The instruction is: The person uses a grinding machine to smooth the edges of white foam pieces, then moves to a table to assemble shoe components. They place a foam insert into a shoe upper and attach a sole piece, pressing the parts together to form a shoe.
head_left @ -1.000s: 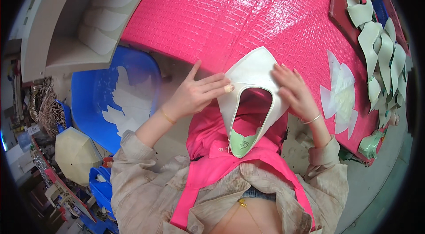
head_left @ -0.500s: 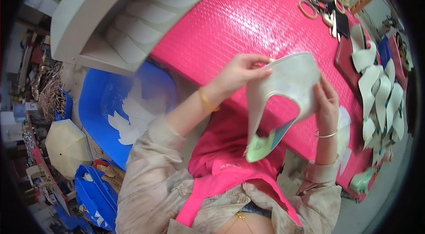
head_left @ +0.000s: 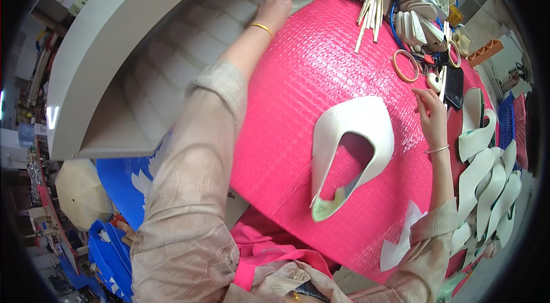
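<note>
A white shoe upper (head_left: 375, 122) with a pale green lining at its pointed end lies on the pink table cover (head_left: 286, 114), with neither hand on it. My left hand (head_left: 274, 12) reaches far forward to the mouth of a grey curved machine housing (head_left: 109, 39), over its row of pale, flat pieces (head_left: 189, 39). The fingers there bend downward, and their tips and anything under them are hidden. My right hand (head_left: 432, 112) hovers above the table right of the shoe upper, fingers apart and holding nothing. It is nearest a white rounded gadget (head_left: 433, 82) and a black phone-like slab (head_left: 454, 88).
Many white shoe uppers (head_left: 487, 182) are piled along the right edge. Tape rings (head_left: 405, 66) and bundled sticks (head_left: 373, 5) lie at the far right. A thin white sheet (head_left: 403, 240) is near my right forearm. At left stands a blue bin (head_left: 123, 180) with white scraps.
Both hands have let go of the shoe upper, which now lies on the table. My left hand has moved forward and left to the machine; my right hand has drawn slightly right.
</note>
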Demonstrator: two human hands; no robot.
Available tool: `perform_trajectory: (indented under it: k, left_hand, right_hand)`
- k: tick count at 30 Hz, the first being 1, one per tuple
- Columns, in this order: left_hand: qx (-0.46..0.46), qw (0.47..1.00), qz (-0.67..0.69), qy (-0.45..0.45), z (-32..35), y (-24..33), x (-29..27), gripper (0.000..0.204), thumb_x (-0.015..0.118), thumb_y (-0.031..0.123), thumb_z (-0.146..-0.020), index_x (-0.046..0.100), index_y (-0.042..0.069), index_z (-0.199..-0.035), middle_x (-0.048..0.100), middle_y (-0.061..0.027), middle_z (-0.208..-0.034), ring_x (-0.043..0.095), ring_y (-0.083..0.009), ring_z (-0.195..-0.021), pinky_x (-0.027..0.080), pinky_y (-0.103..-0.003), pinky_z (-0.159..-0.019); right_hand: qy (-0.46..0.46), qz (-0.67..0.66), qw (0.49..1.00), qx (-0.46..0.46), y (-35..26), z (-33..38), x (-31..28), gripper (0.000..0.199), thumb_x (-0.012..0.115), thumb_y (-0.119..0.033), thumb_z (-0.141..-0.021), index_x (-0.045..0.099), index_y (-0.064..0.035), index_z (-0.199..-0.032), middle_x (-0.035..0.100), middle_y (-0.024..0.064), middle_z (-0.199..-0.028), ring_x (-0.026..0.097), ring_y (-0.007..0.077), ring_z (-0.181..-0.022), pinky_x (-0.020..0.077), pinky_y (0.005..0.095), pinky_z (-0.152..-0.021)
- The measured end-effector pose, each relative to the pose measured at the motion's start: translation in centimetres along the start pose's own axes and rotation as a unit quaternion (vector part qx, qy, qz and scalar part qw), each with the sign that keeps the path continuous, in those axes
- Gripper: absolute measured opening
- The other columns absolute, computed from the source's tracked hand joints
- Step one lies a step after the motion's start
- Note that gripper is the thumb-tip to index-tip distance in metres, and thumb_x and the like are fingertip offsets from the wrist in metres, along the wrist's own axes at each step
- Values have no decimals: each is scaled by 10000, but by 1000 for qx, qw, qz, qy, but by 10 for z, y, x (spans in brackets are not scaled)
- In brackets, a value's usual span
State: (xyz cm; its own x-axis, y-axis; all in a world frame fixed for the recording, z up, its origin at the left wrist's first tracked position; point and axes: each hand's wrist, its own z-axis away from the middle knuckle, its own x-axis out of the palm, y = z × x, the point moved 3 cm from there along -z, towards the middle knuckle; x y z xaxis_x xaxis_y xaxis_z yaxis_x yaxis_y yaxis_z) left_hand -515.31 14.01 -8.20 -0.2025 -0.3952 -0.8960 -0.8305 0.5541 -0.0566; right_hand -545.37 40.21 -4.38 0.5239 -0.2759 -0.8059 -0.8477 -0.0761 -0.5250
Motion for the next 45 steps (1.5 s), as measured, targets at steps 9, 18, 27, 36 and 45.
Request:
perform_trajectory:
  k: [9,18,27,36,45]
  left_hand:
    - [12,998,60,2,-26,-7,13,249,492,154,-755,591,93,-976,607,-130,-865,586,-295,-780,470,-391,-680]
    - [56,994,96,-23,-19,-19,24,217,553,232,-752,627,92,-901,619,-95,-820,579,-277,-784,464,-366,-704]
    - [53,960,144,232,-35,30,-1,168,483,150,-771,555,98,-914,585,-98,-935,546,-252,-856,440,-356,-744]
    - [46,988,5,151,-97,89,43,230,438,203,-780,484,144,-998,476,-91,-1100,402,-262,-1040,297,-421,-870]
    - [13,972,160,171,-43,84,8,239,534,126,-691,588,86,-921,592,-90,-948,539,-242,-885,439,-360,-755]
  right_hand:
    - [193,-328,912,156,124,-101,12,211,483,-171,-863,608,-24,-948,602,43,-753,513,62,-509,421,187,-491]
    - [47,-169,981,81,87,-122,51,193,485,-141,-848,610,-9,-913,585,41,-662,513,74,-492,417,201,-464]
    - [117,-80,989,46,59,-150,43,176,506,-152,-828,615,-36,-903,578,72,-618,550,107,-523,423,242,-488]
    - [35,-47,997,-58,41,-148,66,155,518,-100,-816,591,-5,-914,582,88,-656,538,123,-559,423,251,-531]
    - [25,-144,989,-15,31,-127,44,244,443,-180,-886,555,-79,-1078,529,12,-677,463,50,-548,383,186,-504]
